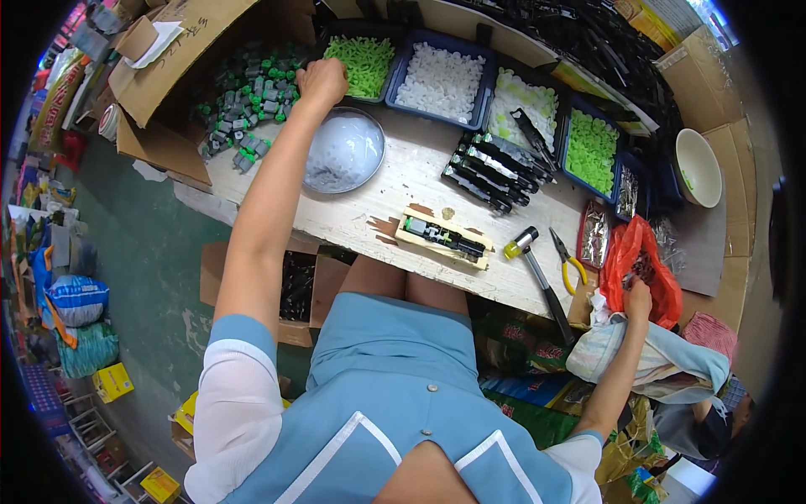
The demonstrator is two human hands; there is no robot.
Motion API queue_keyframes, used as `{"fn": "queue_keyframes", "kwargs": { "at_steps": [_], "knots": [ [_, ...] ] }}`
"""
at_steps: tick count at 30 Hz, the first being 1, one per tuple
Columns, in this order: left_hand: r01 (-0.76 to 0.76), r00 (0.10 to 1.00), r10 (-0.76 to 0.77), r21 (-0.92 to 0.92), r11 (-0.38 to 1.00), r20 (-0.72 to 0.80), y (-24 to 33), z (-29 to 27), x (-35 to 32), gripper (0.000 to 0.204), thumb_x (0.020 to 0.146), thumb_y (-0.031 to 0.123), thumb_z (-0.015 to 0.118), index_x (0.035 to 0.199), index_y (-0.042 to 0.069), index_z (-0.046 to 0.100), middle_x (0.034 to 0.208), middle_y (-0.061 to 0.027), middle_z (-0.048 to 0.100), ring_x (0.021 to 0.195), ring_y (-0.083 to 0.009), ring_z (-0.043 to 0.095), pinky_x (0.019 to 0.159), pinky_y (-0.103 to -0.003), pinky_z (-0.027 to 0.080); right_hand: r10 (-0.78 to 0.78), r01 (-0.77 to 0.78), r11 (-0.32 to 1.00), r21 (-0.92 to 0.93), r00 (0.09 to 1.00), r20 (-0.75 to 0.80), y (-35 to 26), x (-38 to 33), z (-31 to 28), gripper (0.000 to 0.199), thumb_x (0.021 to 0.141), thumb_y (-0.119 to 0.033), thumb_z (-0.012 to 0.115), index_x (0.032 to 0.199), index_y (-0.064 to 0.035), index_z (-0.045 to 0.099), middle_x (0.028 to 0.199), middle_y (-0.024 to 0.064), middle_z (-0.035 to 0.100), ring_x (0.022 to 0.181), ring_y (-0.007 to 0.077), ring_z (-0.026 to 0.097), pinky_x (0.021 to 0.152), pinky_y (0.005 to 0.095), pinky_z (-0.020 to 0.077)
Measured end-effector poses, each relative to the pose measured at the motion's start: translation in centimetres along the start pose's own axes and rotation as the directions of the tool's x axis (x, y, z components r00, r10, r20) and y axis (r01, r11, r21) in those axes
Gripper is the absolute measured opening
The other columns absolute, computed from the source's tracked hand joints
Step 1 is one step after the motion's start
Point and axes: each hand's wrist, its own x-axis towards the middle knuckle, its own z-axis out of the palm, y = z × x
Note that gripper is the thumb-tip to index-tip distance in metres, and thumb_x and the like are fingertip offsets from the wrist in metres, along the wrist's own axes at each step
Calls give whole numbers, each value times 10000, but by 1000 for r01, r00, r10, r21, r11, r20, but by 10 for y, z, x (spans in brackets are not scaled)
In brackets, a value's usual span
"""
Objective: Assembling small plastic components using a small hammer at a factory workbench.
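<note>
Just beyond the left hand [322, 80], closing on the grey-and-green parts [243, 105], assembly is looking partway along: finished black pieces [495, 168] are lying rightward while the right hand [638, 296] is gripping a red bag [642, 265].

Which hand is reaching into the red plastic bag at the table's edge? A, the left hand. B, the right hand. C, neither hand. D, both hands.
B: the right hand is at the mouth of the red bag, while the left hand is up by the grey and green parts beside the cardboard box.

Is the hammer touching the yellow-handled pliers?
Apart. The head view shows bare table between the hammer and the pliers along their whole length.
</note>
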Motion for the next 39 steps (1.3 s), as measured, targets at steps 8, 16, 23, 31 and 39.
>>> {"fn": "queue_keyframes", "kwargs": {
  "at_steps": [8,16,23,31,39],
  "knots": [
    [-63,992,-1,-513,856,-124,-30,-1,17,179,716,157,690,880,83,688,820,-122,667,728,-234,636,690,-329,490,-12,19,988,155,999,-40,6,1,-2,252,740,-78,544,977,-13,599,916,245,605,905,399,572,761,440,451],
    [42,997,-71,-937,347,18,-27,-44,-35,163,852,136,582,984,51,627,659,32,524,521,-41,482,406,-195,369,57,-20,965,262,990,-133,21,12,19,212,799,-104,530,978,-9,468,917,242,594,903,417,559,737,455,432],
    [-73,997,43,-771,632,-59,-43,-44,-127,189,782,65,611,970,50,596,644,-19,542,468,-79,498,416,-239,388,-1,63,946,317,981,-193,20,3,13,184,849,-158,521,964,-16,498,893,239,600,864,420,567,696,461,430],
    [-91,992,126,-529,844,30,-62,-41,-169,164,684,21,648,847,8,633,692,-90,589,625,-190,571,573,-308,444,-70,193,924,329,933,-352,0,-1,15,179,868,-187,516,932,-20,525,825,205,608,770,376,590,642,425,441],
    [-383,924,381,-127,915,-43,-53,-30,-157,96,662,-27,578,748,5,606,766,-139,569,750,-326,569,625,-396,445,-91,199,955,220,902,-422,-2,-12,13,186,855,-201,543,948,-40,555,878,140,599,819,322,581,689,398,441]
  ]
}}
